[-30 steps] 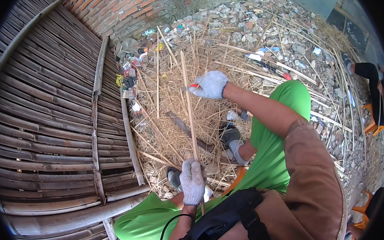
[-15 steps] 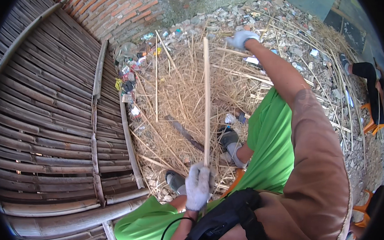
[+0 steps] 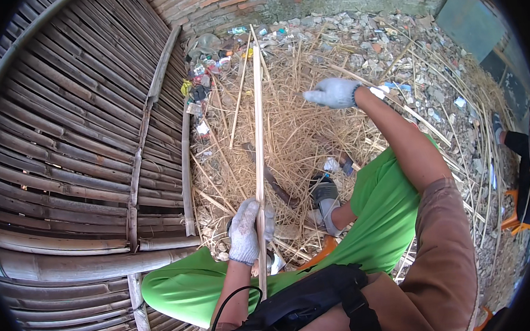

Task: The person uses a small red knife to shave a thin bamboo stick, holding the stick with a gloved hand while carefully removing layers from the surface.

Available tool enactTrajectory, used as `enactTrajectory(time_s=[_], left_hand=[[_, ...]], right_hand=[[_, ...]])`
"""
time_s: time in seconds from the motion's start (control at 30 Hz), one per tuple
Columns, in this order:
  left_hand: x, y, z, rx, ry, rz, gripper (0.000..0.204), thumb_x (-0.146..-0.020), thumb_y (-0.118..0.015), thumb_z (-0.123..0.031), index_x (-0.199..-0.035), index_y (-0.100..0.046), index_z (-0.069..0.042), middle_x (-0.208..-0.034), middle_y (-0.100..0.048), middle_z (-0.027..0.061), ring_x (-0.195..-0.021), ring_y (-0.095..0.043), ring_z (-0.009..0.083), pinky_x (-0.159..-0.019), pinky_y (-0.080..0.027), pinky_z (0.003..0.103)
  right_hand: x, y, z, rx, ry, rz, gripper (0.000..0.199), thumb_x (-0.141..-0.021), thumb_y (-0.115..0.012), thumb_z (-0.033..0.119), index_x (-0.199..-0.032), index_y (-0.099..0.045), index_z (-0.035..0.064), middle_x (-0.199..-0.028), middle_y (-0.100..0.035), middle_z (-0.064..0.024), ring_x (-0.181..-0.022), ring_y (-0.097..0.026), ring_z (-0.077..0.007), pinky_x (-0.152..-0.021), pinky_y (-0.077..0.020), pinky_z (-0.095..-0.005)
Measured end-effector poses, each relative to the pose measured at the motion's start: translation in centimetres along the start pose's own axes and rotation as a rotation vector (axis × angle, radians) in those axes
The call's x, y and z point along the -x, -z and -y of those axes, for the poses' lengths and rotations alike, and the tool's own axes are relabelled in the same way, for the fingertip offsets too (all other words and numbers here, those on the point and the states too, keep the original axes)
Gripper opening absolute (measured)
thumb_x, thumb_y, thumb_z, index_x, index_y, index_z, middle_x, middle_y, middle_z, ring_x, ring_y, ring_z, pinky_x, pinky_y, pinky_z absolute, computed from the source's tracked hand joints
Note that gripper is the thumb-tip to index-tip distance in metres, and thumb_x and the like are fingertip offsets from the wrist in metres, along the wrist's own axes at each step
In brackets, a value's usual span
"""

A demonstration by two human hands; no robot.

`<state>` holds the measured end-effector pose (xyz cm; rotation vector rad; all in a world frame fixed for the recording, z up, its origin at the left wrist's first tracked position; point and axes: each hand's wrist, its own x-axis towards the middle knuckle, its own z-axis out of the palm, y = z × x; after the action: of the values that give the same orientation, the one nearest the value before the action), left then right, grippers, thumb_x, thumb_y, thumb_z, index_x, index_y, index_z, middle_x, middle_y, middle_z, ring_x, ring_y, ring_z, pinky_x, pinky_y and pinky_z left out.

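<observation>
The left hand, in a grey knit glove, is wrapping its fingers round a long pale bamboo strip near its lower end, holding it almost upright between the knees. The strip is running away from that hand, up over the straw toward the brick wall. The right hand, gloved the same way, is stretched well out to the right of the strip; it looks loosely curled, but I cannot tell whether it is gripping anything.

To my eye the person is working one strip at a time, and this one is being steadied for trimming or smoothing. The next move would seem to call for the free hand coming back to the strip while the lower grip keeps it from twisting.

Counting: one strip in hand, two gloved hands, one dark blade-like tool lying on the straw just beyond the left hand. Left of that hand, one large woven bamboo panel is lying flat. Loose bamboo slivers and straw litter beyond are too many to count. At the far right, another person's sleeve is showing.
</observation>
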<state>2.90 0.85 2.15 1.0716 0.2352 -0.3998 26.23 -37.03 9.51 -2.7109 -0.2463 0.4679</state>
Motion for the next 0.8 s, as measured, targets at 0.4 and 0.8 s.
enactTrajectory(time_s=[0.4, 0.8], left_hand=[[0.2, 0.9, -0.1, -0.004, -0.001, -0.029, 0.036, -0.113, -0.063, -0.033, -0.135, -0.055, -0.007, -0.091, -0.071, 0.0123, -0.059, -0.064, 0.0191, -0.048, -0.052, 0.031], [-0.5, 2.0, 0.3, 0.434, 0.141, 0.181, 0.042, -0.108, -0.069, -0.032, -0.134, -0.06, 0.001, -0.1, -0.064, 0.0082, -0.073, -0.056, 0.015, -0.06, -0.05, 0.027]], right_hand=[[-2.2, -1.9, 0.0, 0.142, 0.077, 0.046, 0.094, -0.104, -0.042, 0.081, -0.126, -0.077, -0.0028, -0.124, -0.077, -0.0277, -0.116, -0.074, -0.0428, -0.103, -0.0552, -0.0515], [-2.7, -3.2, 0.5, 0.148, 0.133, 0.0, 0.083, -0.105, -0.045, 0.076, -0.119, -0.078, 0.0009, -0.113, -0.079, -0.0274, -0.106, -0.076, -0.0429, -0.094, -0.0572, -0.0528]])
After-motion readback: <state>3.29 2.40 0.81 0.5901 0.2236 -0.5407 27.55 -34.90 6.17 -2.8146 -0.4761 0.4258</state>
